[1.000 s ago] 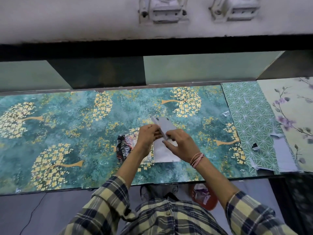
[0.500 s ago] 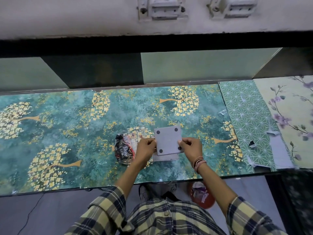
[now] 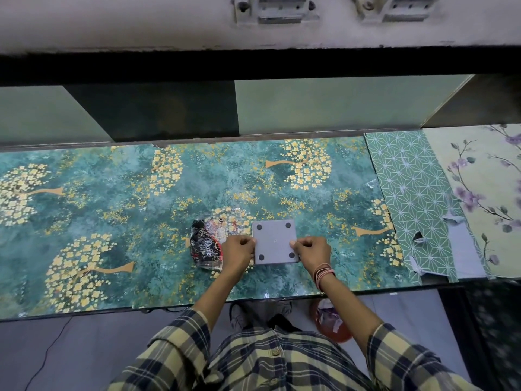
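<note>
A flat grey square device (image 3: 275, 241) with a dark round foot at each corner lies underside up on the green tree-patterned counter (image 3: 112, 210). My left hand (image 3: 237, 253) pinches its left edge with curled fingers. My right hand (image 3: 311, 251) pinches its right edge, thumb on top; bands sit on that wrist. A crumpled clear plastic wrapper with red and black print (image 3: 207, 244) lies just left of my left hand, partly hidden by it.
Green geometric paper (image 3: 406, 198) and pale floral paper (image 3: 485, 193) cover the counter's right end, with torn spots. A dark recess runs behind the counter. On the floor below are a red bin with scraps (image 3: 331, 323) and a thin cable (image 3: 48, 354).
The grey device was held tilted on edge above a white sheet; it now lies flat, feet up, over that spot, and both hands have moved to its side edges.
</note>
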A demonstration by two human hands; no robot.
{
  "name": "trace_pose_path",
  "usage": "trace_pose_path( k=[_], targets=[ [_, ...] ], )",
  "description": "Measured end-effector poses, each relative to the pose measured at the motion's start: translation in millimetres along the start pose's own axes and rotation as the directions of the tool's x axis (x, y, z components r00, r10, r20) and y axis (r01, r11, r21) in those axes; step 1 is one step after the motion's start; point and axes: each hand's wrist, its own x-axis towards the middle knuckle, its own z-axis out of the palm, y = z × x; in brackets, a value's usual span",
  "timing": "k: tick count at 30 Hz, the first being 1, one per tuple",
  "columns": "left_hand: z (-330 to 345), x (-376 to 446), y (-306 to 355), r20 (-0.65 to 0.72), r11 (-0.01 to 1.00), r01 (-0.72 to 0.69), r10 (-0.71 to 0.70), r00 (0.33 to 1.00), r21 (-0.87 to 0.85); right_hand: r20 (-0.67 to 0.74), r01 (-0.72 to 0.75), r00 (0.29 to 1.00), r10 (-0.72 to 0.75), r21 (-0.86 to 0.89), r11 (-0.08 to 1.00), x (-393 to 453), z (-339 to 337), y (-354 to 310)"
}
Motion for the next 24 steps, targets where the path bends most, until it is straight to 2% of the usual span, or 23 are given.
trace_pose_path(
  k=[9,16,20,24],
  targets=[
    [-0.3,12.2,-9.9,-0.044,0.996,-0.027,0.031,0.999,0.089,0.0,-0.022,1.0,0.022,-0.005,1.0,-0.2,4.1,-9.2],
    [4.3,22.9,-19.1,-0.038,0.988,-0.026,0.032,0.999,0.15,0.057,-0.056,0.996,0.062,-0.103,0.993,8.0,4.8,-11.0],
    [6.0,27.3,-10.8,-0.015,0.988,-0.007,0.009,1.0,0.152,0.093,-0.087,0.99,0.106,-0.188,0.978,20.9,7.4,-11.6],
    [3.4,33.5,-5.4,0.012,0.992,0.047,-0.049,0.999,0.121,0.118,-0.176,0.973,0.197,-0.171,0.969,30.2,4.3,-23.8]
  ],
)
